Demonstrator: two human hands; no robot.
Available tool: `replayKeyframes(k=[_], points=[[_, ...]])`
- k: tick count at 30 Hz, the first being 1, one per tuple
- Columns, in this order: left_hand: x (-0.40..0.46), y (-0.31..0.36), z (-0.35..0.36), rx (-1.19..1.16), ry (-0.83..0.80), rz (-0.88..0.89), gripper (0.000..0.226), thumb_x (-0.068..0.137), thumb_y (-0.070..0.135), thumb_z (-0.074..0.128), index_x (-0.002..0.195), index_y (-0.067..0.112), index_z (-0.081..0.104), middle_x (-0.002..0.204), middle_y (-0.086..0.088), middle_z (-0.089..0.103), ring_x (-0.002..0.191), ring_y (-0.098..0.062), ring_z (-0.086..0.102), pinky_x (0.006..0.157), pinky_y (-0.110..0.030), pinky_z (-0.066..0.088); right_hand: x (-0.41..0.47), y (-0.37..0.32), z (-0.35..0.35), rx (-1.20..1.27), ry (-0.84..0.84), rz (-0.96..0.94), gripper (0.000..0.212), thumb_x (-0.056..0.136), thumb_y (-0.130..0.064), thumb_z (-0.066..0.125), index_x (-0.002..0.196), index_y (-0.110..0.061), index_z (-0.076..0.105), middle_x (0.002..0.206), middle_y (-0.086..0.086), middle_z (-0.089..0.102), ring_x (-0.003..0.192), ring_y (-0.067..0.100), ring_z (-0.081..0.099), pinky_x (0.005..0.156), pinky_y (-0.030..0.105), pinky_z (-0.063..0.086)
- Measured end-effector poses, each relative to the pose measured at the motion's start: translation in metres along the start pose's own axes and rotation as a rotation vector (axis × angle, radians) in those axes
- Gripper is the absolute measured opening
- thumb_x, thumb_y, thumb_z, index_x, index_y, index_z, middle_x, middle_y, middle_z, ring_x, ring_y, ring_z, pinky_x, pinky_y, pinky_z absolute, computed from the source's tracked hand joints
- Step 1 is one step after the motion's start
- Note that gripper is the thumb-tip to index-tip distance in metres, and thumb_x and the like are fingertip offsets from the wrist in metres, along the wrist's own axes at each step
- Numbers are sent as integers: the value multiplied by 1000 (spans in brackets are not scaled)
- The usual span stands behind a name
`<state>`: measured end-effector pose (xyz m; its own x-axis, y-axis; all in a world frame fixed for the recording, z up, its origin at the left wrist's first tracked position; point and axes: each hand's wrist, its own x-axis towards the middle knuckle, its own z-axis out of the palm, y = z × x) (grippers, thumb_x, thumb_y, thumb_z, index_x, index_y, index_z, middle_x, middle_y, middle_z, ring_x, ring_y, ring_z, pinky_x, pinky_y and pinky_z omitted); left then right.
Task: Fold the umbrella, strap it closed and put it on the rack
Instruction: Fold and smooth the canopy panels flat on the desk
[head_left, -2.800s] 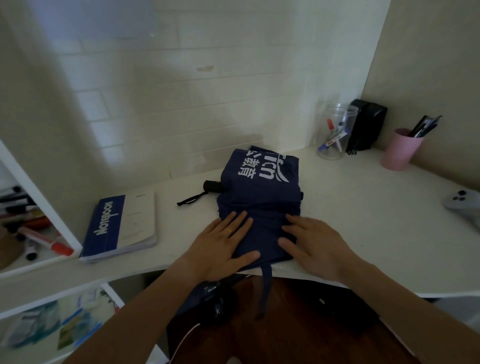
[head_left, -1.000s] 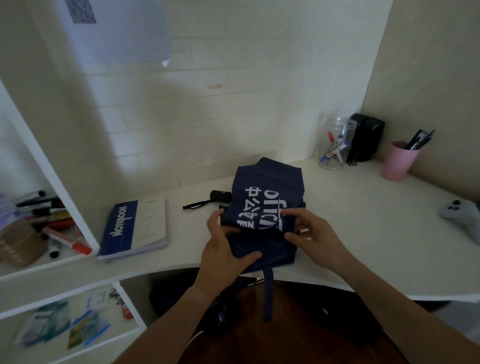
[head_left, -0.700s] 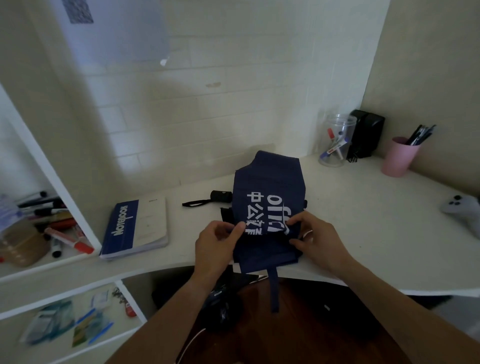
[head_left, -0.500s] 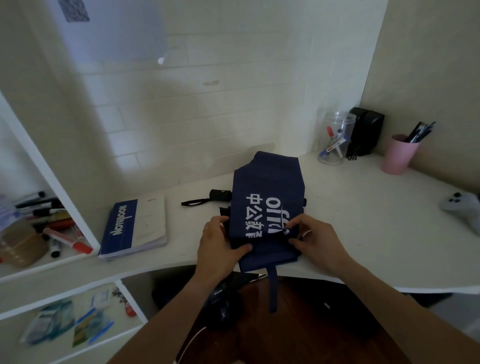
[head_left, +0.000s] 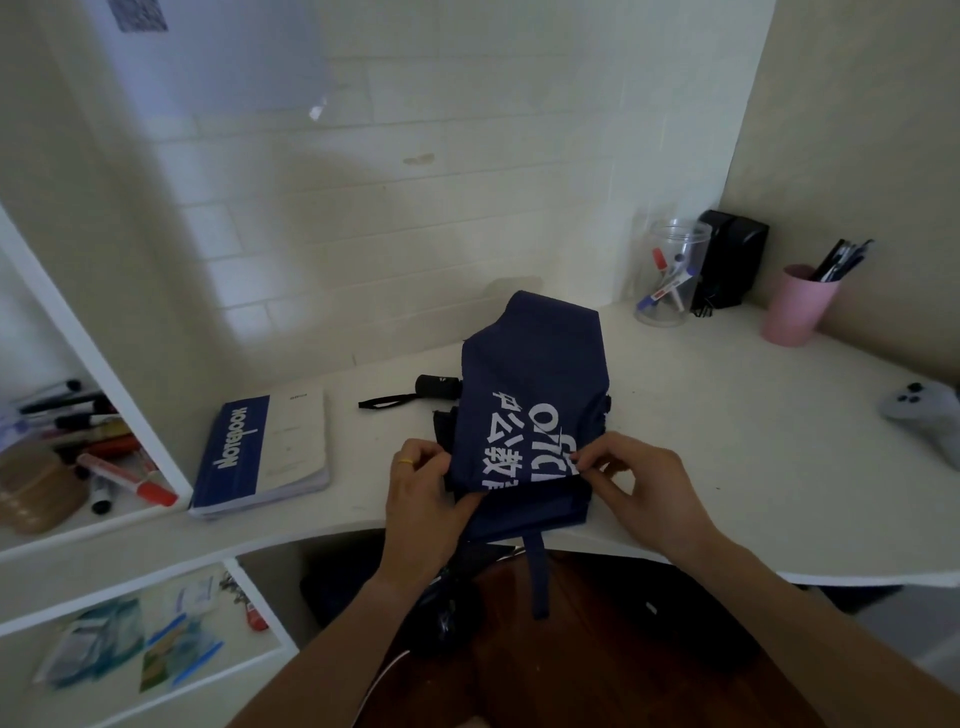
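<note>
A navy blue folding umbrella with white lettering lies collapsed on the white desk, its canopy folded flat. Its black handle with a wrist loop sticks out to the left. A navy strap hangs over the desk's front edge. My left hand grips the canopy's near left edge. My right hand pinches the near right edge of the top fold with thumb and forefinger.
A blue and white notebook lies left of the umbrella. White shelves with markers stand at the left. A clear jar, a black box, a pink pen cup and a grey game controller sit to the right.
The hands went from pressing the canopy flat to gripping its near edges. The top fold with the lettering has been pulled toward me over the lower layers.
</note>
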<state>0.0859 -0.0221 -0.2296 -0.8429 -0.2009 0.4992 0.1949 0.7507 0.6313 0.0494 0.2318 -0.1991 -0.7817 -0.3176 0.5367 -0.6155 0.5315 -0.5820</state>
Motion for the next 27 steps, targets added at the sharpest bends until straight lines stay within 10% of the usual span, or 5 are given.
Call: replayKeyframes(k=[12,17,22,27], points=[[1,0,-11,-170,-111,-19,18,82,1,74,92,15,67,114,2,57,101,-5,58,82,-11,50,-15,3,7,-185,-131,-141,12,79,-20,81,89,-26,75,102,-12,67,95,4,59,84,20,52],[11,7,-19,-208,-84,-221,28,86,39,77,67,18,74,105,12,69,94,0,64,84,-17,51,-15,0,5,-219,-149,-202,11,79,-16,80,85,-23,73,100,-11,68,93,7,58,80,21,51],[2,-2,-22,-149,-228,-100,33,83,17,80,58,19,59,116,14,63,110,-1,59,83,2,42,-15,1,5,-216,-148,-167,19,77,-10,80,86,-23,68,102,-9,64,94,6,59,84,19,52],[-2,-8,-24,-155,-240,104,27,74,16,83,78,18,56,115,20,61,114,0,57,91,-22,52,-16,0,6,-222,-145,-173,25,79,-6,78,95,-23,68,102,-9,62,93,7,57,82,18,51]])
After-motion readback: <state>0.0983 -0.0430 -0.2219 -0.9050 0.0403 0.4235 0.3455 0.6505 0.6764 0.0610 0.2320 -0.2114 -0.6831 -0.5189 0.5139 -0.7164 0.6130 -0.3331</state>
